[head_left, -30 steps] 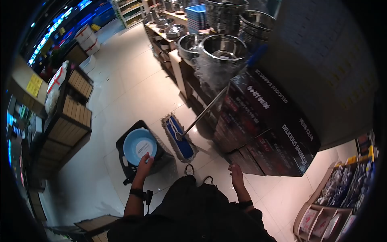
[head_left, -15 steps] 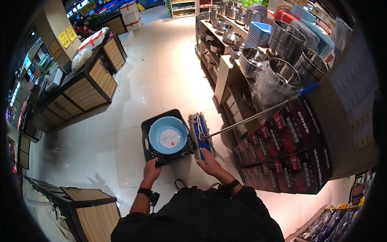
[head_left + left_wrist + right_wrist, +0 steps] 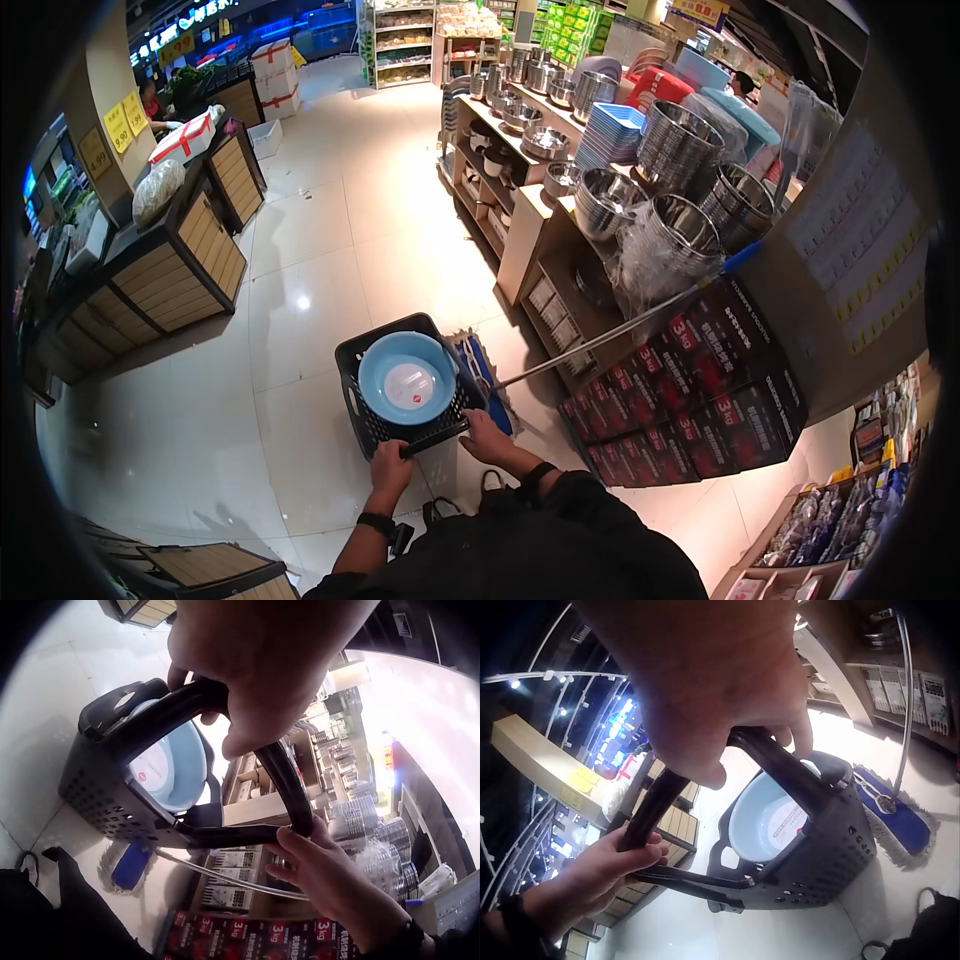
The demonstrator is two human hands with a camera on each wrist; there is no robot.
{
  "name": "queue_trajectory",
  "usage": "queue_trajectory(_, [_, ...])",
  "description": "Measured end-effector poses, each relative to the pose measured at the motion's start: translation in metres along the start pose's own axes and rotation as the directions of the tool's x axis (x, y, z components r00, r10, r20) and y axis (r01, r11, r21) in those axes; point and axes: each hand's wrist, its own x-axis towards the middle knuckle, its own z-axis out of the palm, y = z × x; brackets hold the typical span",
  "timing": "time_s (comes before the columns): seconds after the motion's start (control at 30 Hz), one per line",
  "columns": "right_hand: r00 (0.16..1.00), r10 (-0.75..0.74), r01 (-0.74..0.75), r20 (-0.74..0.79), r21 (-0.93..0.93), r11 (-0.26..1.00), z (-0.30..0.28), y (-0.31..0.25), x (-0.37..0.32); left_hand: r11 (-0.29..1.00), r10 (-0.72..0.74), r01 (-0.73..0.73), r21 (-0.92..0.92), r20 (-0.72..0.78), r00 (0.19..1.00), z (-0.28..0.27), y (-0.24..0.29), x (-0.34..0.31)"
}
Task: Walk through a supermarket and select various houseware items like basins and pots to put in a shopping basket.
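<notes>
A dark plastic shopping basket (image 3: 358, 425) stands in front of me, a light blue basin (image 3: 440, 352) sitting inside it. The basin has a round white label (image 3: 408, 385) with a small red mark. My left hand (image 3: 390, 470) grips one end of the basket's black handle (image 3: 432, 439), and my right hand (image 3: 488, 437) holds the other end. In the left wrist view, the left hand (image 3: 247, 667) curls over the raised handle bar. Fingers and thumb of the right hand (image 3: 720, 712) wrap round that bar in the right wrist view.
A flat mop (image 3: 475, 365) with a blue head lies right beside the basket, its pole leaning across stacked black boxes (image 3: 690, 390). Shelves of steel pots (image 3: 605, 200) stand beyond. Wood-panelled counters (image 3: 190, 270) line the left side of the tiled floor (image 3: 300, 360).
My left hand has moved from over the basin to the handle. The right hand, earlier apart at the right and then near the mop, has come left and now grips the handle too.
</notes>
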Motion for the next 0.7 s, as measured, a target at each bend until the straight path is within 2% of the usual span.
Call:
queue_trajectory(0.1, [1.0, -0.024, 0.025, -0.019, 0.033, 0.999, 0.011, 0.009, 0.027, 0.999, 0.034, -0.035, -0.04, -0.015, 0.999, -0.001, -0.011, 0.02])
queue_trajectory(0.17, [0.999, 0.038, -0.038, 0.019, -0.011, 0.999, 0.005, 0.005, 0.041, 0.999, 0.029, -0.03, -0.042, -0.019, 0.999, -0.008, -0.006, 0.032])
queue_trajectory(0.23, [0.999, 0.045, -0.045, -0.002, 0.037, 0.998, 0.001, -0.002, 0.051, 0.999, 0.002, -0.003, -0.039, -0.016, 1.0, -0.016, -0.005, 0.045])
queue_trajectory(0.3, [0.996, 0.089, -0.088, -0.029, 0.02, 0.996, 0.004, -0.006, 0.07, 0.996, 0.051, -0.053, -0.068, -0.037, 0.998, -0.016, -0.017, 0.065])
queue_trajectory(0.37, [0.997, 0.058, -0.057, -0.06, 0.012, 0.998, 0.002, -0.008, 0.074, 0.995, 0.047, -0.049, -0.081, -0.024, 0.999, -0.011, -0.025, 0.077])
queue_trajectory(0.43, [0.997, 0.011, -0.011, -0.073, 0.008, 1.0, 0.002, -0.004, 0.096, 1.0, -0.003, 0.003, -0.01, -0.008, 1.0, -0.016, -0.024, 0.098])
queue_trajectory(0.57, [0.997, 0.022, -0.023, -0.072, -0.016, 1.0, 0.005, -0.002, 0.12, 1.0, 0.018, -0.019, -0.019, -0.013, 1.0, -0.018, -0.032, 0.126])
queue_trajectory(0.7, [0.991, -0.04, 0.04, -0.129, -0.001, 0.999, -0.001, -0.001, 0.156, 1.0, 0.025, -0.025, -0.018, 0.015, 1.0, -0.022, -0.04, 0.166])
